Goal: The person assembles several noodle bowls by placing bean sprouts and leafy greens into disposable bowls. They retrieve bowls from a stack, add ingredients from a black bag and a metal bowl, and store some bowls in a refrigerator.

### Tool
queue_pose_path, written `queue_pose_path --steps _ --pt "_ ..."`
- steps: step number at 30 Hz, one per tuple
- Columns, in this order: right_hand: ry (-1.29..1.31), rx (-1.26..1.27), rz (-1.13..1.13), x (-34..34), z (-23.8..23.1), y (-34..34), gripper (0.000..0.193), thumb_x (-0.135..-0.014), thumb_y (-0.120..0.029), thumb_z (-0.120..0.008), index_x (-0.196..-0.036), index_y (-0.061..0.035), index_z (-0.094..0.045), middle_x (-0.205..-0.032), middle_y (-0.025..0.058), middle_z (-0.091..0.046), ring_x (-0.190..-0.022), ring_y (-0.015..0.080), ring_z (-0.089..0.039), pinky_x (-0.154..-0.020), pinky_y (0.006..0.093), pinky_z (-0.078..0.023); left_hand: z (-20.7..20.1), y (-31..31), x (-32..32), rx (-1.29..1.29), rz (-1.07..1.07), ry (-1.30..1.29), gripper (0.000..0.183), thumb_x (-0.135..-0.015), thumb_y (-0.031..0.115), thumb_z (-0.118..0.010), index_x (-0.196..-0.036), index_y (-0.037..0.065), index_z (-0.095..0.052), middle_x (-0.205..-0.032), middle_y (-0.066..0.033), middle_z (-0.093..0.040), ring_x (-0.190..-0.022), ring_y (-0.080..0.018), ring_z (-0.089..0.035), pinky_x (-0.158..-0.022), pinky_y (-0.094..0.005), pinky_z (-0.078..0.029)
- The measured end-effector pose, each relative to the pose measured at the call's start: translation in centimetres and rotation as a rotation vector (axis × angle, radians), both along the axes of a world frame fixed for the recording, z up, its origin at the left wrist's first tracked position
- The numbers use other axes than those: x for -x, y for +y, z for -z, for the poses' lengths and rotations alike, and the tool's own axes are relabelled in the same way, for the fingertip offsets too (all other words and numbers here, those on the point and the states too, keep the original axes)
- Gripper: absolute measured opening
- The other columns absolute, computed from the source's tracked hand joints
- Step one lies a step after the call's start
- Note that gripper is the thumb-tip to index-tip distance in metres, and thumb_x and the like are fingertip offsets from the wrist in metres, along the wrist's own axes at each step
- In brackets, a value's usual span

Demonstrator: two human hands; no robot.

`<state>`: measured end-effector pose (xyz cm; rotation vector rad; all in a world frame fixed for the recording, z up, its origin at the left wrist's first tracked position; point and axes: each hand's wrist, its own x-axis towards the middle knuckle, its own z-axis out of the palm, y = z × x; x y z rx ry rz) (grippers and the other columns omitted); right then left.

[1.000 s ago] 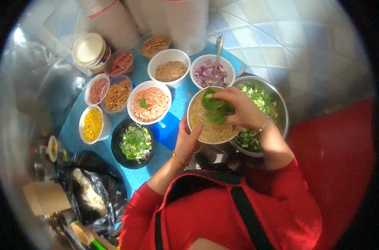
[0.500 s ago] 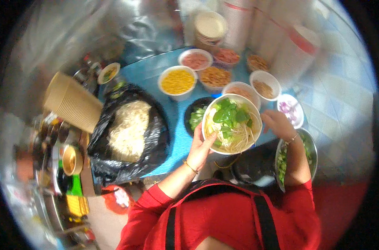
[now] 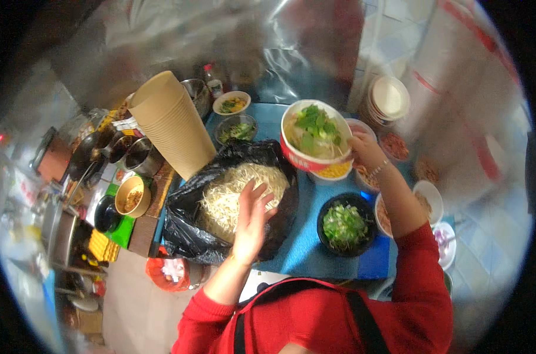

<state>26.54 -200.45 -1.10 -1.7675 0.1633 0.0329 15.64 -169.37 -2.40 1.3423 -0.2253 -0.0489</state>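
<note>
Gripped at its right rim by my right hand [image 3: 367, 151], a red and white paper bowl [image 3: 305, 160] hangs tilted over the far part of the table. Green leaves and pale sprouts fill it. My left hand [image 3: 253, 219] is open, fingers spread, over bean sprouts [image 3: 221, 200] heaped in a black plastic bag [image 3: 185, 233]. Whether its fingertips touch the sprouts I cannot tell. Right of the bag stands a black bowl [image 3: 369, 236] of chopped greens. The held bowl partly hides a tub of yellow shreds [image 3: 333, 171].
A leaning stack of brown paper bowls [image 3: 172, 127] rises behind the bag. Along the right of the blue table [image 3: 306, 206] are several topping tubs, including chopped purple onion [image 3: 444, 241]. White bowls [image 3: 389, 100] are stacked at the back. A red-lined bin [image 3: 168, 274] stands below left.
My view has turned left. The left hand has let go of the bowl and moved over the sprouts; the right hand now holds the bowl by its rim, farther back over the table.
</note>
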Motion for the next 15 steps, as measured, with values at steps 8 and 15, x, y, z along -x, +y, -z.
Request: queue_pose_path --steps 8,15 --pt "0.096 -0.168 0.231 -21.9 11.6 1.1 0.029 -0.086 -0.016 -0.047 -0.095 0.0095 -0.056 -0.075 0.0216 -0.064 -0.047 0.0274 -0.063 -0.033 0.0335 -0.045 1.3 7.2 5.3 -0.046 -0.739 0.22 0.044 -0.095 0.029 -0.041 -0.13 0.003 -0.033 -0.12 -0.018 -0.047 -0.104 -0.0252 -0.052 -0.085 -0.0386 -0.047" --pt "0.21 0.254 0.135 -29.3 18.3 2.4 0.034 -0.083 -0.029 -0.055 -0.093 0.0034 -0.061 -0.084 0.0193 -0.065 -0.069 0.0307 -0.065 -0.059 0.0369 -0.052 1.9 4.6 4.3 -0.08 -0.841 0.266 0.04 -0.094 0.033 -0.044 -0.125 0.009 -0.039 -0.113 -0.012 -0.052 -0.098 -0.0221 -0.053 -0.078 -0.0371 -0.048"
